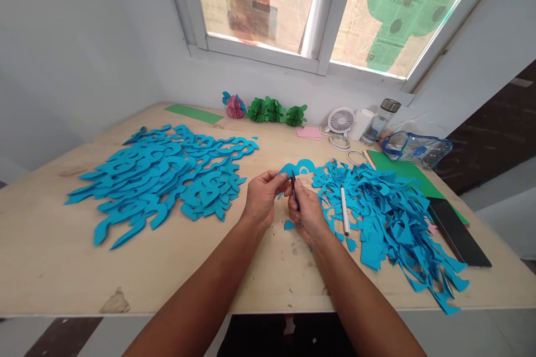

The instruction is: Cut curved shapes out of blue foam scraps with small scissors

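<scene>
Between my hands is a curved blue paper piece with rounded loops. My left hand is closed on its left end, thumb on top. My right hand grips a pair of dark scissors, their blades up against the paper. To the left lies a wide spread of cut blue paper shapes, with a smaller pile of blue shapes beside it. Right of my hands is a large heap of blue paper scraps, with a white marker on its near side.
Along the wall stand green paper pompoms, a pink one, a small white fan, a glass bottle and a clear pouch. Green sheets and a black flat object lie at right. The table's front edge is near me.
</scene>
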A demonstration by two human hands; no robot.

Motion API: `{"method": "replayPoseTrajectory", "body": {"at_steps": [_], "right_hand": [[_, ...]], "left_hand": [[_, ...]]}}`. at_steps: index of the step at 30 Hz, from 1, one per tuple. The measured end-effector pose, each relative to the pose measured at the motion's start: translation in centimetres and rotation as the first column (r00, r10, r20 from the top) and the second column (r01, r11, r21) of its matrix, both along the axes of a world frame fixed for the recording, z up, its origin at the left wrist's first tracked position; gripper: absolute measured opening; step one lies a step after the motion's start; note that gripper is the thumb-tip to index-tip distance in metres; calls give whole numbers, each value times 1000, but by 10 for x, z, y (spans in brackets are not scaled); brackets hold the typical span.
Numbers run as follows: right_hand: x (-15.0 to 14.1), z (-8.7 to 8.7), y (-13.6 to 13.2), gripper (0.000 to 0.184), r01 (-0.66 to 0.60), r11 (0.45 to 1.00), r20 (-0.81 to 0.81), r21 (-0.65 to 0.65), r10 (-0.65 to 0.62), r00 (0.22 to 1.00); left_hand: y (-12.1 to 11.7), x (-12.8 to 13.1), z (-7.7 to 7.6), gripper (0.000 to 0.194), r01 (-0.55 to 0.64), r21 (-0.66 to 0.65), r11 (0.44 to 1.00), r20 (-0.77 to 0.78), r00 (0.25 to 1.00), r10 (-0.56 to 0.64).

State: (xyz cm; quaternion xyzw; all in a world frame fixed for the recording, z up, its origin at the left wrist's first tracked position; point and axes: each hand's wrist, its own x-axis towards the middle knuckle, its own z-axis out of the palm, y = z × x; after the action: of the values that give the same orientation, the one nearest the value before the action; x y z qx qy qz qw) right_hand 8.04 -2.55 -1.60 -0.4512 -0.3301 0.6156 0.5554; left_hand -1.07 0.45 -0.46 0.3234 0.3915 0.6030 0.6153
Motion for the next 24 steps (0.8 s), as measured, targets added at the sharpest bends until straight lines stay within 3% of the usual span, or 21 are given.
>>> {"method": "replayPoseTrajectory", "body": {"at_steps": [24], "right_hand": [[0,1,0,45,4,1000,15,-5,-4,1000]], "left_hand": [[1,-1,-2,17,19,-1,1000,29,999,-19]]}}
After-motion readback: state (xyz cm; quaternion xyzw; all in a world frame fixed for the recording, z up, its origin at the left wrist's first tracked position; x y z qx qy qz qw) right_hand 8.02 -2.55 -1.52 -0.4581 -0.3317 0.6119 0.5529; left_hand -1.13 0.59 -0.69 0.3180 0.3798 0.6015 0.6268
